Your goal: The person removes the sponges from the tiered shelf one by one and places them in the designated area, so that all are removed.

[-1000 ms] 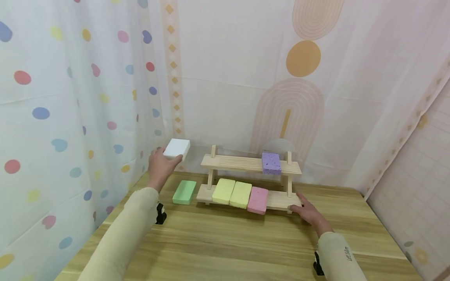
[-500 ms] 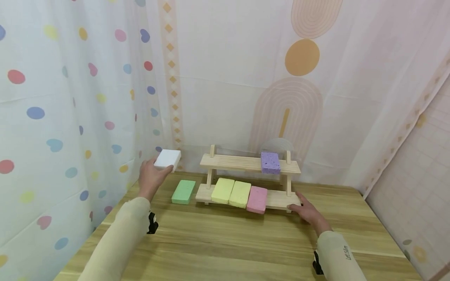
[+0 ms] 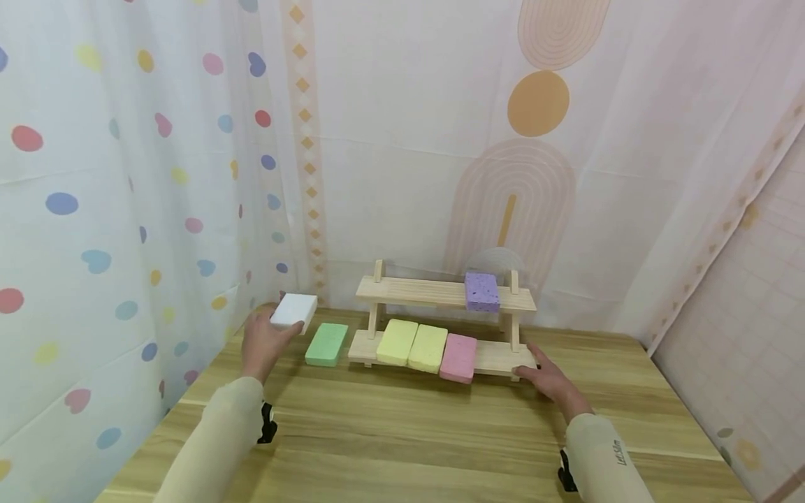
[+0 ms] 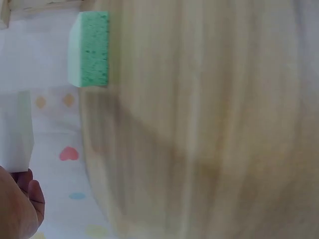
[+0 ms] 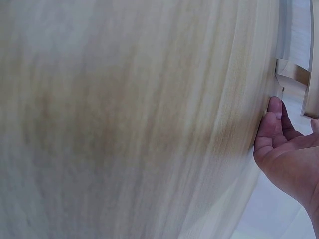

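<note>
My left hand [image 3: 267, 344] pinches a white sponge [image 3: 293, 311] by its edges, a little above the back left of the table. In the left wrist view the white sponge [image 4: 15, 132] shows at the left edge, above the fingers. A green sponge [image 3: 326, 344] lies on the table just right of that hand. My right hand [image 3: 552, 377] holds the right end of a two-tier wooden rack [image 3: 493, 356], thumb at the front corner of the lower board. The right wrist view has this hand [image 5: 289, 149] low by the rack's foot, its lower fingers curled near the tabletop.
Two yellow sponges [image 3: 397, 342] and a pink sponge [image 3: 458, 358] sit side by side on the lower board. A purple sponge [image 3: 482, 292] rests on the upper board's right part. Patterned curtains [image 3: 402, 195] hang behind and beside the wooden table [image 3: 402, 440].
My left hand has moved left and down with the white sponge, from above the green sponge to its left, nearer the table. The right hand stays at the rack's end.
</note>
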Motion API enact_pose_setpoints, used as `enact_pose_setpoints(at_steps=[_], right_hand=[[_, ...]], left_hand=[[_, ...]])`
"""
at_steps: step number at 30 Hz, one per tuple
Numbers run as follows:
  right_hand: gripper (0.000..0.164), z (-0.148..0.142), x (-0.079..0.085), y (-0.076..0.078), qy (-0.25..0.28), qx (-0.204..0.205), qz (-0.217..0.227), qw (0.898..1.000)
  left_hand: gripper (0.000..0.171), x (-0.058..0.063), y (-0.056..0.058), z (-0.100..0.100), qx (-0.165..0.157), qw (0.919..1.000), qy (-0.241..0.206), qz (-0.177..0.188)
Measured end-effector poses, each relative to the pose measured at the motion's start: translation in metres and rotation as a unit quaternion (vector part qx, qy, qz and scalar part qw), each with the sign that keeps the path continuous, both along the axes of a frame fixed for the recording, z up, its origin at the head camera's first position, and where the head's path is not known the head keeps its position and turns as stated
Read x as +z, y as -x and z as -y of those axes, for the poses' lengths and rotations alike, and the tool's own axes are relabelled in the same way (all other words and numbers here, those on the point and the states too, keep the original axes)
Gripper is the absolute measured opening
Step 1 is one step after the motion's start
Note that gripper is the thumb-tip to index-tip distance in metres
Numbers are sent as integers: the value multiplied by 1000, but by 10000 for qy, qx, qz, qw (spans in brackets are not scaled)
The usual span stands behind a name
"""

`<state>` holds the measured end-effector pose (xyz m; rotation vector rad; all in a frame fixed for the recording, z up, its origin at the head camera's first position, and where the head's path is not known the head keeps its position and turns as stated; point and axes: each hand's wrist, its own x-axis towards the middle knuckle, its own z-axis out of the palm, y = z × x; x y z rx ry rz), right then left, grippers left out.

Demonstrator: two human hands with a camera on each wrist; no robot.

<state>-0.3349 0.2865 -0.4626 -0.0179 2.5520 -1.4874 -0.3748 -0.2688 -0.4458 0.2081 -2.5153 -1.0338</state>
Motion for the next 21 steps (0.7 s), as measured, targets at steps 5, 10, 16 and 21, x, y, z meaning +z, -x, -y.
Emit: enact_pose_setpoints(at_steps=[5, 10, 16, 21], right_hand=[[94, -2, -4, 2, 131, 17, -46, 9999], [98, -5, -9, 4, 190, 43, -89, 9998], [94, -3, -7, 3, 157, -48, -85, 9998], [93, -2, -5, 2, 150, -58, 26, 9999]], left_hand=[[78, -14, -1, 5, -38, 9999, -49, 128], [80, -26, -1, 8, -44, 9997, 58, 237], [81, -37, -3, 10, -40, 9994, 74, 348], [84, -40, -4, 11, -85, 9988, -68, 480]])
